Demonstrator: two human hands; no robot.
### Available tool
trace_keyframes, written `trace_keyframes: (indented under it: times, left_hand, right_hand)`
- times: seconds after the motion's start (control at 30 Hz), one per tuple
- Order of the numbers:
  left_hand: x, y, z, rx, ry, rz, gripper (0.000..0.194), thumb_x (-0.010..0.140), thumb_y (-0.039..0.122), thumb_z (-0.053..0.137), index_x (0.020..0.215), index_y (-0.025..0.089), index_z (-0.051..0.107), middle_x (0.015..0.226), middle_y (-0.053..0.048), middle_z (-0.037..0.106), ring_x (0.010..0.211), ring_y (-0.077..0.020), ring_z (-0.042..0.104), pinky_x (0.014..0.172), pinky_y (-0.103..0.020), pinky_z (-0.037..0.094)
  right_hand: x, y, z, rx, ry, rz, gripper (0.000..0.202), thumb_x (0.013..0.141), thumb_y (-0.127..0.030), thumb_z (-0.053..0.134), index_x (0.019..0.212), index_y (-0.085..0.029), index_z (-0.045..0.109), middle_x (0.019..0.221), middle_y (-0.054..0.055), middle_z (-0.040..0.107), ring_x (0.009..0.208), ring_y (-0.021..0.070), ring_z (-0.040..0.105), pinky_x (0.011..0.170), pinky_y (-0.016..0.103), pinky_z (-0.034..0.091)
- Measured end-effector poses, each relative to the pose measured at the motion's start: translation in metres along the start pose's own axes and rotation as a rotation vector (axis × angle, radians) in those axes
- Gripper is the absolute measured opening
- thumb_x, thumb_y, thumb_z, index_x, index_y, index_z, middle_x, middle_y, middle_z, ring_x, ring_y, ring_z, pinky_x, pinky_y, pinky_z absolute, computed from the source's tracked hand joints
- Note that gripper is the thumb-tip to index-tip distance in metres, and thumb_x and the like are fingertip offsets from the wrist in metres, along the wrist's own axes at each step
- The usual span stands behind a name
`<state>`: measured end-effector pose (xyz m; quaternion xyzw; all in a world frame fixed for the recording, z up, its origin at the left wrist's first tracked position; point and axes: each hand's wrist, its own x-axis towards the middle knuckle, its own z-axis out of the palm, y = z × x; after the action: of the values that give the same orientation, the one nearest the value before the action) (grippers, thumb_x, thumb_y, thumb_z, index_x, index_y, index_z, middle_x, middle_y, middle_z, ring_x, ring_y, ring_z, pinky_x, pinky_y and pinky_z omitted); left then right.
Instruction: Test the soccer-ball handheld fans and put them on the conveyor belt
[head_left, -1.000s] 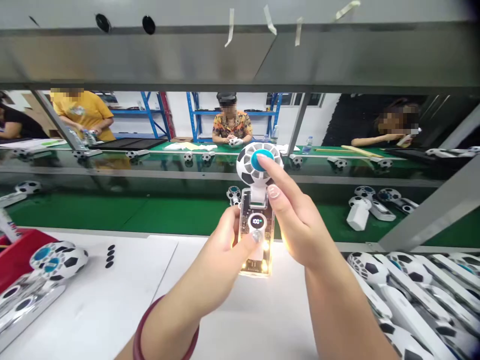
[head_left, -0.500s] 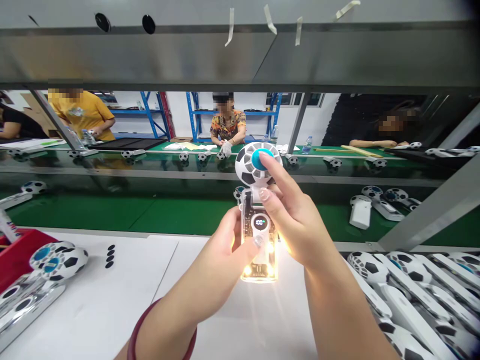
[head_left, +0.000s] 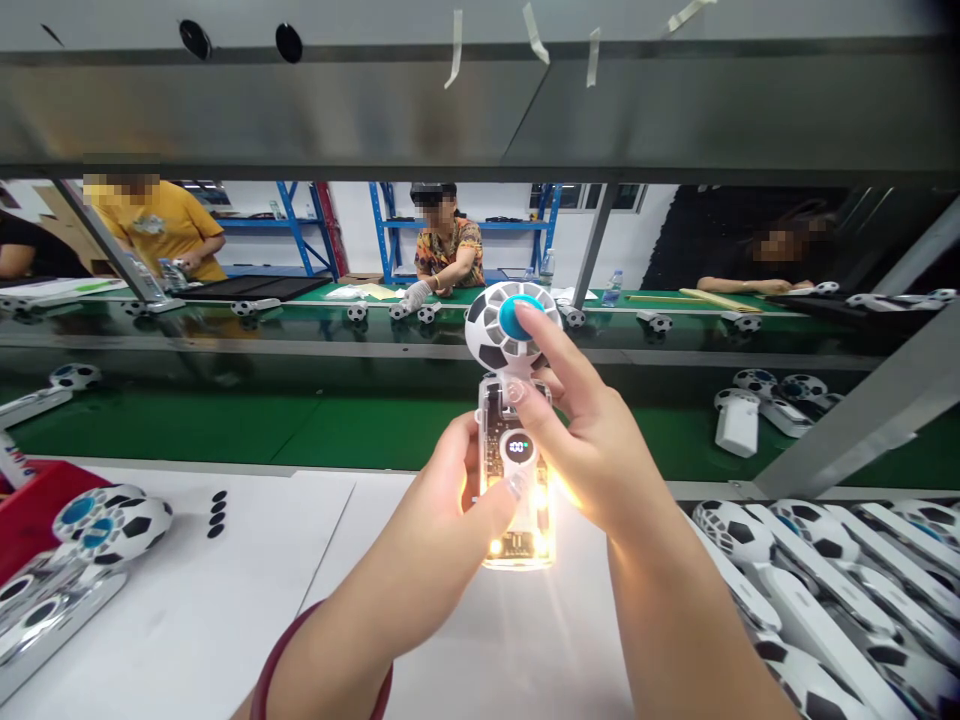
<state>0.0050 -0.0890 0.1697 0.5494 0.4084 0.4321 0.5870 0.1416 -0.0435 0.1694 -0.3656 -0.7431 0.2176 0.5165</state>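
A small handheld fan (head_left: 514, 440) with a football-patterned head and a clear, lit-up handle stands upright in the air just above the white table (head_left: 225, 600). The left hand (head_left: 442, 510) is wrapped round the handle, its thumb pressing the front below the little display. The right hand (head_left: 592, 440) steadies the other side, its forefinger stretched up onto the blue hub of the fan head. More fans of the same kind lie in rows at the right (head_left: 825, 580) and a few at the left (head_left: 97, 520). Beyond runs a green conveyor belt (head_left: 225, 425), where other people sit working on the far side.
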Motion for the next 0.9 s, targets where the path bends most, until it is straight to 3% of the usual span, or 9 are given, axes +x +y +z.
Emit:
trace_keyframes:
  times: [0.2, 0.37, 0.57, 0.77, 0.9]
  left_hand:
    - [0.002, -0.010, -0.002, -0.013, 0.007, 0.040, 0.049, 0.086, 0.033, 0.052, 0.131, 0.031, 0.034, 0.133, -0.004, 0.045, 0.117, -0.0229, 0.047, 0.090, -0.032, 0.044]
    - [0.002, -0.016, -0.003, -0.022, 0.007, 0.044, 0.049, 0.085, 0.031, 0.052, 0.131, 0.031, 0.033, 0.131, -0.005, 0.047, 0.111, -0.0217, 0.052, 0.084, -0.029, 0.046]
    - [-0.001, -0.005, -0.002, -0.028, -0.054, 0.017, 0.050, 0.083, 0.018, 0.052, 0.129, 0.028, 0.035, 0.130, -0.006, 0.048, 0.107, -0.0223, 0.054, 0.079, -0.029, 0.048]
    - [-0.003, 0.002, 0.000, -0.014, -0.029, 0.006, 0.048, 0.082, 0.017, 0.051, 0.127, 0.025, 0.037, 0.127, -0.007, 0.050, 0.111, -0.0230, 0.051, 0.082, -0.030, 0.048]
    - [-0.003, 0.002, 0.000, -0.002, -0.020, -0.002, 0.050, 0.082, 0.017, 0.050, 0.129, 0.026, 0.035, 0.124, -0.007, 0.051, 0.104, -0.0225, 0.055, 0.081, -0.032, 0.049]
  right_hand:
    - [0.000, -0.004, -0.003, -0.031, -0.034, -0.013, 0.049, 0.088, -0.025, 0.045, 0.135, -0.035, 0.034, 0.107, -0.001, 0.063, 0.085, 0.0154, 0.063, 0.069, 0.024, 0.051]
    - [0.000, -0.002, 0.000, -0.031, 0.019, -0.046, 0.049, 0.087, -0.025, 0.048, 0.134, -0.036, 0.036, 0.113, -0.002, 0.060, 0.093, 0.0167, 0.062, 0.074, 0.024, 0.051]
    - [0.001, -0.009, -0.006, 0.021, -0.048, 0.026, 0.049, 0.088, -0.025, 0.047, 0.134, -0.035, 0.037, 0.116, -0.001, 0.059, 0.097, 0.0195, 0.061, 0.080, 0.029, 0.050]
    - [0.001, -0.015, -0.009, 0.090, -0.076, 0.065, 0.048, 0.086, -0.026, 0.050, 0.131, -0.036, 0.041, 0.119, -0.001, 0.057, 0.103, 0.0225, 0.058, 0.081, 0.032, 0.050]
    - [0.001, -0.013, -0.005, 0.203, -0.070, 0.125, 0.063, 0.085, -0.030, 0.053, 0.140, -0.035, 0.022, 0.116, 0.002, 0.059, 0.099, 0.0197, 0.060, 0.075, 0.028, 0.052]
